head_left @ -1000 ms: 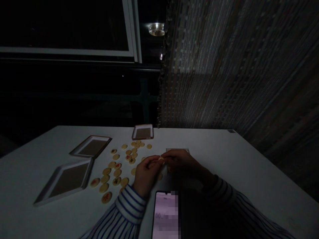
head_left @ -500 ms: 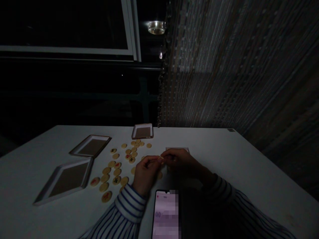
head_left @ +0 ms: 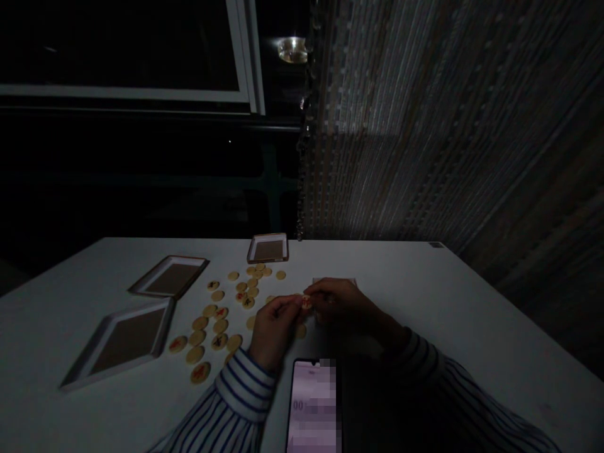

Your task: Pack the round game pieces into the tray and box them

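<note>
Between the fingertips of both hands is a round Chinese chess piece [head_left: 306, 302], its red character facing me. My left hand [head_left: 274, 327] pinches it from the left, and my right hand [head_left: 340, 302] grips its right side. Both are closed and held over the table. Several more pale wooden discs lie loose to the left, among them a red-marked piece [head_left: 201, 372] and a black-marked piece [head_left: 219, 341]. Partly behind my right hand is a shallow box [head_left: 334, 280], its inside hidden by the hand.
On the white table [head_left: 425, 302], two open shallow trays stand at the left, a nearer tray [head_left: 127, 340] and a farther tray [head_left: 170, 277]. Another small tray [head_left: 268, 249] is at the back. A lit phone [head_left: 314, 406] lies close to me. A string curtain [head_left: 401, 126] hangs behind.
The piece between my fingers has turned so its red character now faces me. Both hands stay nearly in the same place; the view has shifted slightly.
</note>
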Demonstrator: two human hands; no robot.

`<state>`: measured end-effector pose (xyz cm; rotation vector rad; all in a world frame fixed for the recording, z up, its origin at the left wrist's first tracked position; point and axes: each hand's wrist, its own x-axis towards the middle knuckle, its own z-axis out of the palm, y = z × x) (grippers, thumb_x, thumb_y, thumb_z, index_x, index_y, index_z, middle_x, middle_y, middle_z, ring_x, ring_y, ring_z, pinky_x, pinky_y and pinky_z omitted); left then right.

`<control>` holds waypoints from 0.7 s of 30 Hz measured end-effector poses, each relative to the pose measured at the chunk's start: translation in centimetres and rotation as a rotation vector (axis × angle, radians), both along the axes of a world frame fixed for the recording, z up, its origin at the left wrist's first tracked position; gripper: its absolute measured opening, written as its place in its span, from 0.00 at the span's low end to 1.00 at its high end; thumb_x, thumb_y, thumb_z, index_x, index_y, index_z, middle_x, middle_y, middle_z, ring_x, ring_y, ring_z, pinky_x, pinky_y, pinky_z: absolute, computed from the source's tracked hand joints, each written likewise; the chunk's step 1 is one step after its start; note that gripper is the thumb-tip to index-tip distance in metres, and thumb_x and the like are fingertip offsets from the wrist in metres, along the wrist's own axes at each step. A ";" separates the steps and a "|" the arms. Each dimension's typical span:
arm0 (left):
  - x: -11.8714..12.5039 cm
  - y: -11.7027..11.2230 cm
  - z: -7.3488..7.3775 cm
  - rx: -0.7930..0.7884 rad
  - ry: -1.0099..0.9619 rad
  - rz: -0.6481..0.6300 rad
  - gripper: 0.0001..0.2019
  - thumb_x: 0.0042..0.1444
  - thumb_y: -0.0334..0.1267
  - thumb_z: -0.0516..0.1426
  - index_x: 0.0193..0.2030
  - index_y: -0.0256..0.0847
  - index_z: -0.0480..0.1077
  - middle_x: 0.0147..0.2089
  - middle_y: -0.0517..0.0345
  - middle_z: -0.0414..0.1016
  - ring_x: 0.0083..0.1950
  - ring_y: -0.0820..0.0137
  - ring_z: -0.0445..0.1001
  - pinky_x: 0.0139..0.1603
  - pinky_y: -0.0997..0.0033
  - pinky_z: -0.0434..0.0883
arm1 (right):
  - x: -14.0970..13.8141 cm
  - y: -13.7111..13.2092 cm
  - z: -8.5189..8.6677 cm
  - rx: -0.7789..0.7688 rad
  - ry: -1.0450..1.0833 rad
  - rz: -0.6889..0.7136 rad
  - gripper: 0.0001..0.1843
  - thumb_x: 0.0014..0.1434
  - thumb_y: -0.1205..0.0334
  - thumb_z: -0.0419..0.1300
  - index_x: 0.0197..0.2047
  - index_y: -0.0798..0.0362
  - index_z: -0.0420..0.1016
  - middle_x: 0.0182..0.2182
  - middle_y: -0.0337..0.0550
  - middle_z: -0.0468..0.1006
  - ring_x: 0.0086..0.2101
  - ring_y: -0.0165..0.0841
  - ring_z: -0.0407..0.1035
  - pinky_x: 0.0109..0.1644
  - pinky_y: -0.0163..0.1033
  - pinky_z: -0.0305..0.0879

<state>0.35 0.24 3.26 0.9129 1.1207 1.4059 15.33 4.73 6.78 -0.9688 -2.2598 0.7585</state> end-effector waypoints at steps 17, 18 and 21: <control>0.3 -0.1 -0.2 -0.053 -0.188 -0.037 0.16 0.40 0.40 0.63 0.37 0.36 0.72 0.34 0.54 0.77 0.35 0.70 0.74 0.40 0.71 0.70 | 0.1 -0.1 0.5 0.119 -0.080 -0.005 0.12 0.56 0.59 0.53 0.40 0.53 0.73 0.35 0.43 0.76 0.36 0.30 0.69 0.40 0.36 0.63; 0.3 -0.1 -0.3 -0.047 -0.190 -0.036 0.16 0.41 0.40 0.62 0.37 0.36 0.72 0.35 0.53 0.77 0.36 0.70 0.74 0.41 0.71 0.70 | 0.1 -0.1 0.6 0.129 -0.092 0.000 0.12 0.55 0.58 0.54 0.41 0.53 0.72 0.35 0.43 0.76 0.36 0.31 0.69 0.40 0.36 0.63; 0.3 -0.1 -0.2 -0.029 -0.158 -0.025 0.16 0.42 0.40 0.62 0.38 0.35 0.72 0.38 0.52 0.76 0.38 0.69 0.74 0.42 0.70 0.70 | 0.1 -0.1 0.5 0.202 -0.142 0.033 0.14 0.54 0.57 0.56 0.42 0.54 0.71 0.36 0.45 0.75 0.37 0.32 0.67 0.41 0.38 0.62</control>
